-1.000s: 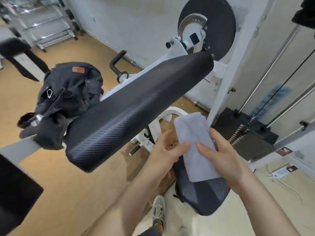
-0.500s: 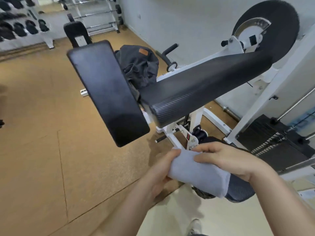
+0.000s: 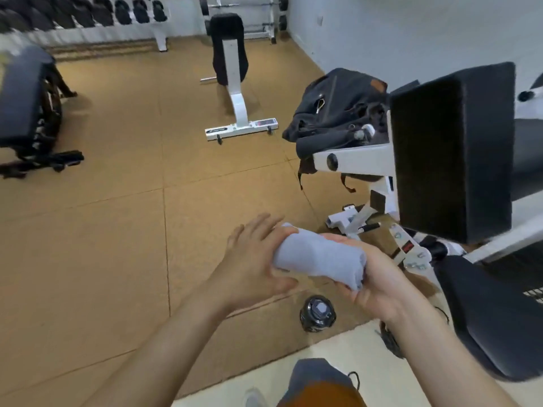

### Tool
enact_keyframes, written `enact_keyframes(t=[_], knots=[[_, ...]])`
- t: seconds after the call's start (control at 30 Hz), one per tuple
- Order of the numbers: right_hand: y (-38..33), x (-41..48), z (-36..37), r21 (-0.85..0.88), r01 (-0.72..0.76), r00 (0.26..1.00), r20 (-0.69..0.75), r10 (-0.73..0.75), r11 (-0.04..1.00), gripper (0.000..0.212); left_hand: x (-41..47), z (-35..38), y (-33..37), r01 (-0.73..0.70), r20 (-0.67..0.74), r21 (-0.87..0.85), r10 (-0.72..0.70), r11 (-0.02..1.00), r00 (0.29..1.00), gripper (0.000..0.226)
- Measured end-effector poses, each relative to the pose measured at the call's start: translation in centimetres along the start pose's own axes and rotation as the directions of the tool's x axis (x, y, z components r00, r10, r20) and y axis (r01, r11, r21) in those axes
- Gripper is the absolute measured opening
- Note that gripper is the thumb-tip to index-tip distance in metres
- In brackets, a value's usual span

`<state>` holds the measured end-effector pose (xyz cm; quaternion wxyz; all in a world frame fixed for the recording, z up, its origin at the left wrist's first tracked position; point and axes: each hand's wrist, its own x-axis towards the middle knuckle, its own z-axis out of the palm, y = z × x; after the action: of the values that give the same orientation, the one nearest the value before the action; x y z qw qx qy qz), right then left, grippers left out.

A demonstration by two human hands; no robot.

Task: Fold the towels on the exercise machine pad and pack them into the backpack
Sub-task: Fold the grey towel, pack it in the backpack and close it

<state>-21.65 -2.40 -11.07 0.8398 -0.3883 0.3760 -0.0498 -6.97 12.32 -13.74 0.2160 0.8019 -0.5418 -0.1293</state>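
A folded pale grey towel (image 3: pixel 318 255) is held in front of me above the floor, bunched into a thick roll. My right hand (image 3: pixel 379 277) grips its right end from below, fingers curled round it. My left hand (image 3: pixel 252 265) lies against the towel's left end with fingers spread and fairly straight, thumb under the cloth. The dark backpack (image 3: pixel 338 104) rests on the white frame of the exercise machine, up and to the right of my hands. The machine's black pad (image 3: pixel 449 154) stands to the right of the backpack.
A black bottle (image 3: pixel 317 317) stands on the floor just below my hands. A white bench (image 3: pixel 235 83) is farther back on the brown floor. A dumbbell rack (image 3: pixel 82 16) lines the far wall, and a black seat (image 3: pixel 493 315) is at lower right.
My view swung left, so the pad and backpack now sit on the right. The towel went from a flat strip on the seat to a thick roll held in the air.
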Motion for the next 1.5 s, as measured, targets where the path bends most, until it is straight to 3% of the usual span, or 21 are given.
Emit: enact_keyframes(t=[0.03,0.1,0.17,0.27,0.33,0.43,0.5,0.6,0.8,0.9,1.0,1.1,1.17,1.2,1.27,1.3,1.37,1.43,1.5], knots=[[-0.1,0.7,1.3,0.022,-0.014,1.000,-0.021,0.015,1.000,0.021,0.5,-0.6,-1.0,-0.009,-0.055,0.057,0.012,0.998,0.998,0.066],[-0.3,2.2,2.8,0.083,-0.024,0.999,-0.040,0.027,0.996,0.029,1.3,-1.8,-2.5,0.070,-0.068,-0.196,-0.085,0.978,0.994,0.041],[-0.7,4.2,3.9,0.091,-0.029,0.998,0.061,0.023,0.995,0.053,2.2,-2.6,-3.9,0.217,0.034,-0.504,-0.232,0.836,0.972,0.027],[-1.4,7.1,5.3,-0.185,0.100,0.986,0.148,-0.073,0.978,0.076,4.0,-2.7,-5.8,0.297,0.110,-0.775,-0.344,0.558,0.933,0.022],[-2.2,9.9,7.3,-0.325,0.176,0.982,0.126,-0.142,0.929,0.069,6.4,-2.8,-7.2,0.315,0.179,-0.870,-0.352,0.380,0.919,0.030],[-4.0,15.1,9.9,-0.314,0.289,0.948,-0.040,-0.317,0.904,0.039,11.2,-3.5,-9.0,0.375,0.301,-0.902,-0.311,0.214,0.901,0.039],[-5.9,18.5,10.8,-0.345,0.325,0.901,-0.170,-0.399,0.881,0.023,15.0,-4.3,-10.5,0.411,0.339,-0.874,-0.281,0.259,0.898,0.035],[-9.5,22.1,10.6,-0.393,0.340,0.862,-0.232,-0.450,0.854,0.019,20.6,-6.0,-12.1,0.423,0.354,-0.800,-0.233,0.426,0.906,0.046],[-15.9,24.8,8.8,-0.355,0.303,0.918,-0.140,-0.371,0.884,0.032,32.4,-8.6,-13.2,0.439,0.404,-0.857,-0.177,0.269,0.897,0.043],[-17.9,25.8,7.9,-0.236,0.298,0.920,-0.189,-0.344,0.925,0.038,37.3,-8.3,-12.7,0.390,0.381,-0.842,-0.102,0.373,0.919,0.044],[-20.2,26.5,7.3,-0.154,0.315,0.900,-0.265,-0.346,0.936,0.029,41.5,-8.0,-11.9,0.274,0.332,-0.819,0.026,0.505,0.943,0.035],[-22.4,27.9,6.6,-0.226,0.380,0.784,-0.435,-0.442,0.897,0.025,46.2,-7.3,-12.0,0.310,0.435,-0.815,0.163,0.490,0.886,0.030],[-23.7,29.3,5.8,-0.331,0.383,0.632,-0.587,-0.506,0.862,0.021,49.9,-6.1,-12.8,0.334,0.480,-0.795,0.188,0.507,0.857,0.027],[-24.3,29.9,5.4,-0.378,0.362,0.546,-0.655,-0.522,0.852,0.018,51.9,-5.1,-13.5,0.253,0.455,-0.739,0.187,0.625,0.871,0.025],[-25.4,31.3,4.4,-0.429,0.302,0.404,-0.751,-0.522,0.851,0.017,55.0,-2.8,-14.8,-0.094,0.429,-0.430,0.294,0.898,0.854,0.026],[-25.8,31.9,4.0,-0.439,0.263,0.366,-0.778,-0.510,0.859,0.019,55.8,-1.8,-15.2,-0.248,0.478,-0.291,0.365,0.924,0.799,0.031],[-26.5,33.3,3.3,-0.476,0.129,0.352,-0.798,-0.489,0.870,0.020,56.6,0.3,-15.7,-0.378,0.604,-0.223,0.431,0.899,0.670,0.031],[-26.8,34.2,2.6,-0.531,-0.072,0.339,-0.809,-0.479,0.844,0.024,56.9,1.4,-15.9,-0.318,0.650,-0.352,0.475,0.880,0.594,0.022],[-26.6,34.6,2.3,-0.594,-0.223,0.311,-0.795,-0.520,0.773,0.028,57.5,1.3,-15.8,-0.157,0.622,-0.498,0.477,0.853,0.621,0.020]])
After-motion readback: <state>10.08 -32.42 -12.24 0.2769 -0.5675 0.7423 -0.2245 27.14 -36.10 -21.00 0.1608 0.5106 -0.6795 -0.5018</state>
